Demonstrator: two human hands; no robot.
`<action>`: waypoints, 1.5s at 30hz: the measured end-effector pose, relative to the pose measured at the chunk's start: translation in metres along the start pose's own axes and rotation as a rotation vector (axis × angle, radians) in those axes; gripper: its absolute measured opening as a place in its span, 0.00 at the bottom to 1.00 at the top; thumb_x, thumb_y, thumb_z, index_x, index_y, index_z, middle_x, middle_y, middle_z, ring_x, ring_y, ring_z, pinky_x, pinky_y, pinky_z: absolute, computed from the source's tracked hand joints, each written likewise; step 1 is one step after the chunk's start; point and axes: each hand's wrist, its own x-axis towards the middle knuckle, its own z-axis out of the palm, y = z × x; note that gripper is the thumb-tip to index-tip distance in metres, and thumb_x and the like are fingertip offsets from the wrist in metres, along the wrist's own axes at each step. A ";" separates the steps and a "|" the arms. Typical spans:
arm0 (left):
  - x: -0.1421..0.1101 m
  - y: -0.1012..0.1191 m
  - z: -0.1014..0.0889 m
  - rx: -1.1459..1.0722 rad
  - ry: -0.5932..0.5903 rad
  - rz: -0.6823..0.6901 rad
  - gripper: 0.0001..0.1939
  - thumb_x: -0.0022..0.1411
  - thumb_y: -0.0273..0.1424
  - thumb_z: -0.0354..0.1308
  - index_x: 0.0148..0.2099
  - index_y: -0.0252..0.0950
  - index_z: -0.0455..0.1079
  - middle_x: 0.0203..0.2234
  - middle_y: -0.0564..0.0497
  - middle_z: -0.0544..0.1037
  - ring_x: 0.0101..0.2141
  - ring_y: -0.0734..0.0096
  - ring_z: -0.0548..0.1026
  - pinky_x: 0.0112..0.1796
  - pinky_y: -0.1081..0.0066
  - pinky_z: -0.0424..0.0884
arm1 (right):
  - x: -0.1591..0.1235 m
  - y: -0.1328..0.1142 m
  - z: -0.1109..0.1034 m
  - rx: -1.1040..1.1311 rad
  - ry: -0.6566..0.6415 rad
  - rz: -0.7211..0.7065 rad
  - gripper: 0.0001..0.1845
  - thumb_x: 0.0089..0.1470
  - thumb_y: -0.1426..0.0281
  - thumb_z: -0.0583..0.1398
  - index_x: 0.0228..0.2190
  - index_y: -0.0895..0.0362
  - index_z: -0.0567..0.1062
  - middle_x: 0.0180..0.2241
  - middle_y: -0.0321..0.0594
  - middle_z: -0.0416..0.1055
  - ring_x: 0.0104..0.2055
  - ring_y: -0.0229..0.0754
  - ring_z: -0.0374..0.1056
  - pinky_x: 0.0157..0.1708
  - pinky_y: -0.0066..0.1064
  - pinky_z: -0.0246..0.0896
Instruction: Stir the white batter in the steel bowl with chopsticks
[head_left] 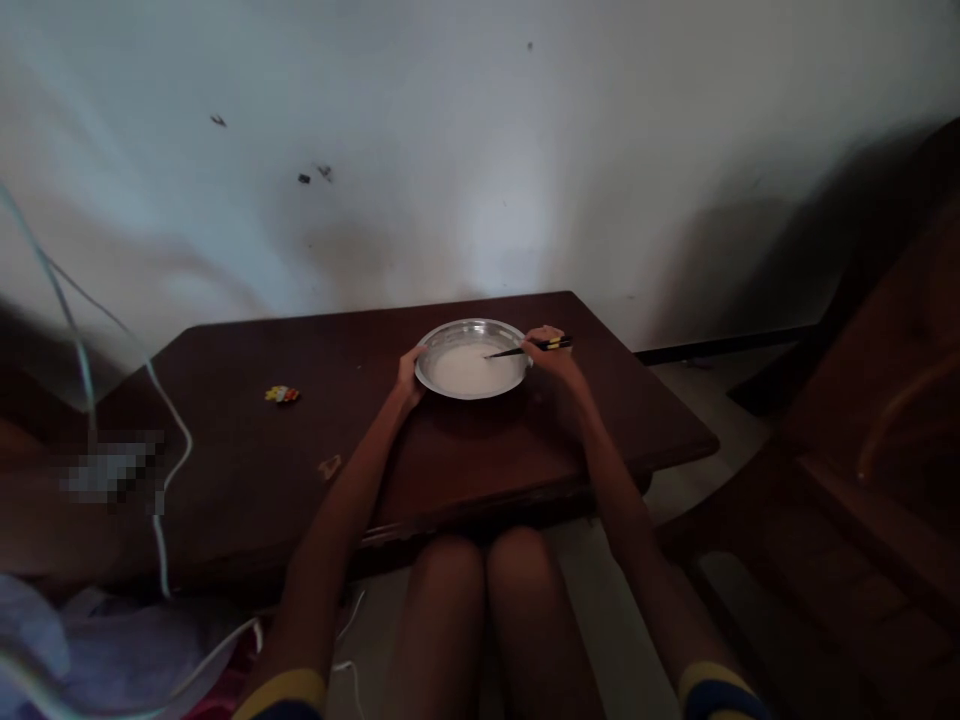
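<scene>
A round metal bowl (475,326) stands on the dark wooden table, holding a smooth whitish liquid or batter (469,372). My left hand (409,370) grips the bowl's left rim, fingers wrapped at its edge. In my right hand (551,352), closed at the bowl's right side, is a pair of dark chopsticks (556,343) with gold bands near the upper end. Their tips reach into the whitish contents near the middle. Whether it is one stick or two is hard to make out in the dim light.
The brown table (480,470) runs along a marked white wall (465,150). Left of the bowl lies a small yellow and orange trinket (283,395). A white cable (176,420) hangs over the table's left end. A dark wooden chair (862,520) stands at the right.
</scene>
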 end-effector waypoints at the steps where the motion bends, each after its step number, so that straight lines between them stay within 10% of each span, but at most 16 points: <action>1: 0.000 0.000 0.000 0.000 -0.001 0.000 0.18 0.64 0.30 0.57 0.51 0.30 0.82 0.35 0.41 0.89 0.41 0.47 0.88 0.47 0.56 0.86 | 0.001 0.003 -0.006 0.024 -0.042 -0.011 0.10 0.58 0.68 0.66 0.24 0.50 0.80 0.39 0.43 0.82 0.52 0.55 0.76 0.65 0.54 0.65; 5: 0.002 -0.001 -0.001 -0.002 -0.012 0.007 0.18 0.63 0.29 0.57 0.50 0.30 0.82 0.35 0.40 0.89 0.42 0.45 0.88 0.46 0.54 0.87 | -0.001 -0.003 -0.002 0.109 -0.220 -0.172 0.09 0.57 0.70 0.69 0.24 0.50 0.81 0.40 0.41 0.83 0.52 0.52 0.77 0.65 0.48 0.67; 11: 0.006 -0.003 -0.005 -0.004 -0.039 0.027 0.17 0.62 0.30 0.59 0.50 0.32 0.82 0.36 0.42 0.89 0.42 0.46 0.89 0.46 0.55 0.87 | -0.002 -0.006 0.009 0.028 -0.016 -0.028 0.09 0.60 0.70 0.66 0.27 0.51 0.82 0.48 0.46 0.82 0.60 0.57 0.74 0.68 0.56 0.63; 18: 0.006 -0.003 -0.004 -0.003 -0.071 0.047 0.19 0.61 0.31 0.61 0.52 0.32 0.82 0.38 0.41 0.89 0.44 0.43 0.88 0.47 0.53 0.87 | -0.003 -0.006 0.009 0.084 -0.198 -0.125 0.06 0.55 0.70 0.70 0.27 0.49 0.83 0.44 0.40 0.84 0.57 0.52 0.77 0.66 0.47 0.67; 21: 0.002 -0.002 -0.002 0.003 -0.051 0.037 0.20 0.61 0.30 0.59 0.53 0.32 0.82 0.37 0.41 0.89 0.44 0.44 0.88 0.47 0.54 0.87 | -0.003 -0.008 0.022 0.008 -0.070 -0.082 0.04 0.58 0.67 0.69 0.30 0.49 0.84 0.51 0.43 0.82 0.65 0.56 0.72 0.72 0.55 0.58; 29: 0.001 -0.001 -0.002 -0.006 -0.021 0.021 0.18 0.61 0.29 0.58 0.51 0.31 0.82 0.35 0.41 0.89 0.42 0.44 0.88 0.46 0.54 0.87 | 0.001 0.006 0.006 0.119 -0.100 -0.112 0.12 0.57 0.61 0.67 0.23 0.49 0.79 0.35 0.42 0.83 0.46 0.52 0.79 0.57 0.46 0.74; 35: 0.001 -0.001 -0.001 -0.021 -0.025 0.026 0.19 0.64 0.28 0.56 0.52 0.31 0.82 0.35 0.43 0.89 0.42 0.47 0.89 0.47 0.55 0.87 | -0.002 0.002 0.019 0.066 0.058 -0.037 0.08 0.55 0.63 0.70 0.26 0.49 0.81 0.48 0.44 0.83 0.64 0.60 0.69 0.72 0.64 0.54; 40: -0.001 0.000 0.001 -0.061 -0.026 0.007 0.19 0.64 0.27 0.55 0.52 0.32 0.82 0.34 0.43 0.89 0.43 0.48 0.89 0.47 0.56 0.87 | 0.001 0.008 0.002 0.118 -0.059 -0.089 0.13 0.57 0.66 0.67 0.21 0.50 0.78 0.39 0.44 0.83 0.53 0.55 0.77 0.65 0.54 0.67; 45: -0.001 0.000 0.000 -0.050 -0.033 0.023 0.18 0.63 0.27 0.57 0.51 0.33 0.82 0.33 0.45 0.88 0.43 0.48 0.89 0.48 0.56 0.86 | -0.008 -0.009 0.022 0.057 -0.021 -0.142 0.04 0.56 0.66 0.69 0.29 0.48 0.83 0.54 0.44 0.81 0.69 0.59 0.66 0.74 0.60 0.53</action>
